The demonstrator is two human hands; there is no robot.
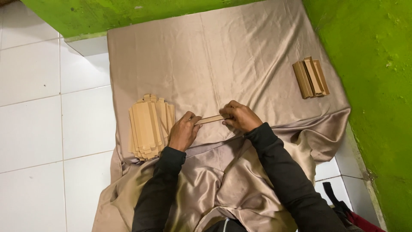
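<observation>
Both hands pinch one flat cardboard strip [212,119] over the beige satin cloth [223,56]: the left hand [183,131] grips its left end, the right hand [241,116] its right, so the long axis runs across between them. A stack of flat blanks [148,126] lies just beside the left hand; folded cardboard pieces [311,77] sit well apart, beyond the right hand near the green wall [369,64].

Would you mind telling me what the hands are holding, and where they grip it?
Both hands hold one narrow brown cardboard strip by its ends: the left hand pinches the left end, the right hand the right end.
</observation>
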